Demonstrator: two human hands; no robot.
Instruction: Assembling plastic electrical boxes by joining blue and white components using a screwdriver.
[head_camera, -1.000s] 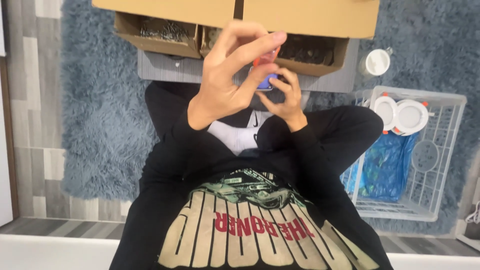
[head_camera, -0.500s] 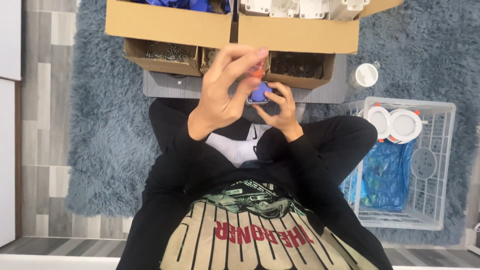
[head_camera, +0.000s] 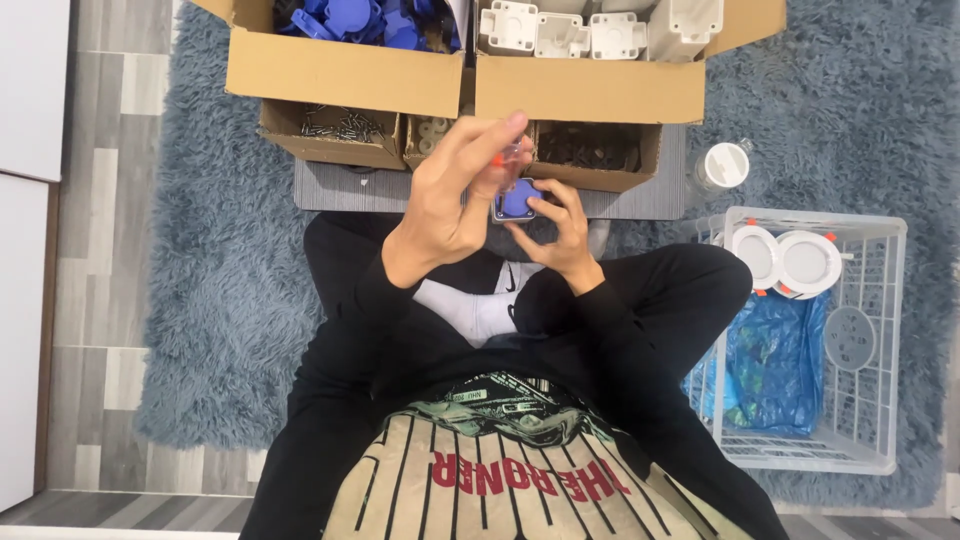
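I sit cross-legged on a grey-blue shaggy rug. My right hand (head_camera: 557, 225) grips a small blue plastic part (head_camera: 516, 199) from below and the side. My left hand (head_camera: 455, 195) is raised above it and pinches a thin clear-and-orange tool handle (head_camera: 507, 160) that points down onto the blue part. Both hands are held over my lap, just in front of a row of small cardboard boxes.
A big cardboard box (head_camera: 345, 70) holds blue parts, its neighbour (head_camera: 590, 85) white square parts. Smaller boxes hold screws (head_camera: 335, 125) and dark pieces (head_camera: 595, 145). A white wire basket (head_camera: 815, 340) on the right holds round white discs and a blue bag. A white jar (head_camera: 725, 165) stands nearby.
The camera has tilted so the big boxes show more fully. My hands stay together on the blue part, sitting lower in the frame, with the left hand still over the tool.
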